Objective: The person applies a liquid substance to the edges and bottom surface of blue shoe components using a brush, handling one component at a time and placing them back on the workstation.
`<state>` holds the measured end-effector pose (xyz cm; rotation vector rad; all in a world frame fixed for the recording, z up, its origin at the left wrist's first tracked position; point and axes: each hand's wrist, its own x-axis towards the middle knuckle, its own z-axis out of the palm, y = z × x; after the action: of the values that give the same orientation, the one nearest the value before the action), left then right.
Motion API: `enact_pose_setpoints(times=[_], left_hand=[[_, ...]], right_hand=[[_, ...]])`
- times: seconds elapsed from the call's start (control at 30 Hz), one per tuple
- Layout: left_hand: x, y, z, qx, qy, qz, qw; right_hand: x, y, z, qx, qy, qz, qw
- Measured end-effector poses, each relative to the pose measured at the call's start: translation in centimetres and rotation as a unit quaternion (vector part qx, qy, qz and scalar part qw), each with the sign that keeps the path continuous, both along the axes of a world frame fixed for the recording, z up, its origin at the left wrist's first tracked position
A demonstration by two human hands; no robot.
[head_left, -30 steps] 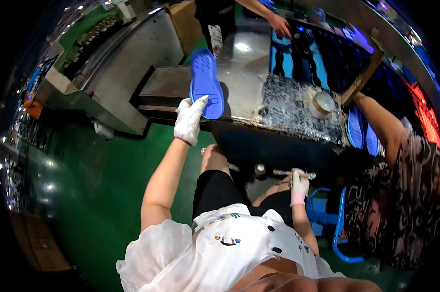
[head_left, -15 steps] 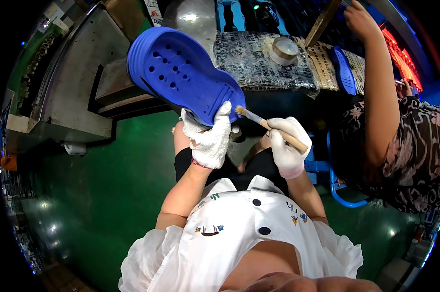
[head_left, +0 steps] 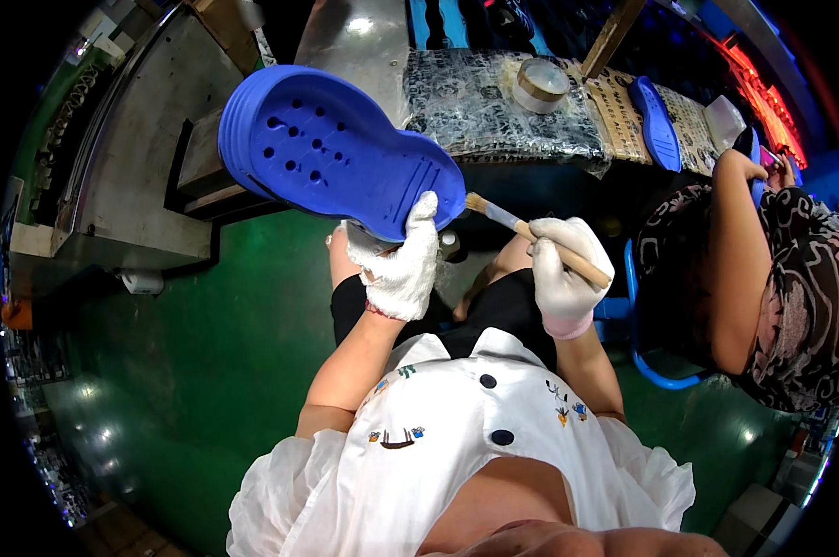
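My left hand, in a white knit glove, grips a blue shoe sole by its narrow end, with the thumb pressed on top. The sole has rows of round holes in its wide end and a ridged edge; whether it is one piece or several nested ones I cannot tell. My right hand, in a thin white glove, is closed around the wooden handle of a brush. The brush's pale bristles point at the sole's narrow end, close beside its rim; contact is hard to tell.
Ahead is a bench covered in wrapped film, bearing a tape roll and another blue sole. A metal cabinet stands left. A co-worker in a patterned top sits at right by a blue stool frame.
The sole has shifted slightly left and turned a little. My right hand and the brush have moved a bit to the right. The co-worker's raised arm has come down.
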<state>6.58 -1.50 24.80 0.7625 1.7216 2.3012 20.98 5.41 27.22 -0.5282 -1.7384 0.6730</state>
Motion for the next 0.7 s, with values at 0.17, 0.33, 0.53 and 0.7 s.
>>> enact_pose_setpoints(times=[0.17,0.33,0.53,0.7], left_hand=[[-0.3,0.2,0.0,-0.034,0.031,0.022,0.999],[-0.1,0.5,-0.6,-0.013,0.033,0.012,0.999],[-0.5,0.2,-1.1,-0.027,0.097,0.014,0.995],[0.4,0.7,-0.4,-0.005,-0.009,-0.020,1.000]], right_hand=[[-0.4,0.0,0.9,0.086,-0.075,0.010,0.993],[-0.2,0.1,0.3,0.022,-0.036,-0.005,0.999],[0.3,0.8,-0.2,0.070,-0.053,-0.024,0.996],[-0.8,0.5,0.0,0.082,-0.066,0.012,0.994]])
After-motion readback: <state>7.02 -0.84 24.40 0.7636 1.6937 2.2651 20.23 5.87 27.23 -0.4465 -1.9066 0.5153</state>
